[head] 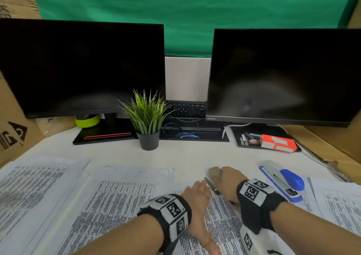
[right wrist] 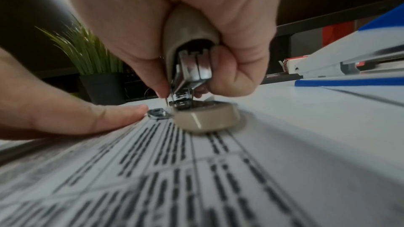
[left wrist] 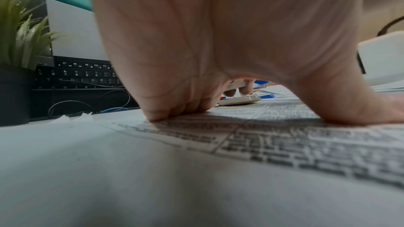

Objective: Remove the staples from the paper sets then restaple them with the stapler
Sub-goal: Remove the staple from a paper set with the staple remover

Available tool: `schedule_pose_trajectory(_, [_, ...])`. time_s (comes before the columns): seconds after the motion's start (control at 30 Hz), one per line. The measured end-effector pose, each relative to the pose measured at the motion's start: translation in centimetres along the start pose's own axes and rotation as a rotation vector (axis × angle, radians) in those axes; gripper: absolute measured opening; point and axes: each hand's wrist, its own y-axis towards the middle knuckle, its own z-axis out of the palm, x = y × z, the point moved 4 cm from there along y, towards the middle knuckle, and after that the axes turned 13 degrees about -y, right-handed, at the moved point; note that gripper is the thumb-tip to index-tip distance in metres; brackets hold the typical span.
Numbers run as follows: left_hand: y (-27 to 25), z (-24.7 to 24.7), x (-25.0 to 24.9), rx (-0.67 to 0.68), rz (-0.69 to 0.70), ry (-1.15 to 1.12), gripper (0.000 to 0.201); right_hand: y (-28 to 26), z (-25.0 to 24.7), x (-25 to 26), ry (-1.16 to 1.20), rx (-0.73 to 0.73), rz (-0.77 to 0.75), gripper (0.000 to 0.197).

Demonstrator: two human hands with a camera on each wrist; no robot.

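Pinched in the right hand [right wrist: 196, 28], the staple remover [right wrist: 190, 78] bites at the paper set [right wrist: 196, 170] near the desk's front edge. Left hand [head: 197, 194] lies flat, fingers spread, pressing the sheets (thin, floppy, tearable); the stapler [head: 283, 180] waits nearby.

Beige staple remover [right wrist: 203, 116] on printed paper set [right wrist: 196, 179]; blue-white stapler [head: 283, 180] beside

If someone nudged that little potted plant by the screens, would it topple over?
Probably it would slide rather than topple: the potted plant stands upright in a squat dark pot on the flat white desk. The leaves spread wider than the pot, so a push high up would likely just bend them. It looks light.
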Motion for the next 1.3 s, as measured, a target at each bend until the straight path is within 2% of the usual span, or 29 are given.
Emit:
schedule_pose_trajectory(0.07, [-0.1,-0.2,0.0,-0.002,-0.004,-0.024,0.117,0.7,0.0,0.0,-0.015,0.02,0.026,0.024])
schedule_pose_trajectory(0.23, [-0.9,-0.2,-0.1,0.024,0.01,-0.007,0.13,1.2,-0.3,0.3,0.012,0.026,0.102,0.029])
schedule_pose_trajectory(0.4, [-0.8,-0.3,-0.1,-0.018,0.013,-0.019,0.119,1.9,-1.1,0.1,0.065,-0.002,0.151,0.037])
schedule_pose_trajectory(0.53, [-0.2,0.3,0.9,0.025,0.003,-0.017,0.136,1.4,-0.8,-1.9,0.189,-0.039,0.206,0.036])
schedule_pose_trajectory(0.6, [0.2,0.6,1.4,0.034,-0.027,-0.011,0.138,0.8,0.0,-2.9,0.161,-0.027,0.185,0.041])
schedule_pose_trajectory(0.73, [0.3,0.7,1.7,0.056,-0.038,-0.004,0.137,-0.1,1.9,-3.5,0.031,0.04,0.132,0.035])
schedule_pose_trajectory(0.93, [0.2,0.5,1.5,0.067,-0.036,0.022,0.136,1.3,2.6,-4.0,0.076,0.038,0.158,0.035])
schedule_pose_trajectory(1.07, [0.2,0.2,1.1,0.056,-0.051,0.047,0.134,0.3,2.1,-3.2,0.033,-0.033,0.092,0.029])
schedule_pose_trajectory(1.17, [0.2,0.0,0.9,0.057,-0.06,0.053,0.135,-0.9,1.1,-2.6,-0.014,-0.067,-0.03,0.022])
schedule_pose_trajectory(1.3, [0.0,0.0,0.9,0.073,-0.059,0.037,0.137,-0.4,1.5,-3.0,0.07,-0.023,0.065,0.02])
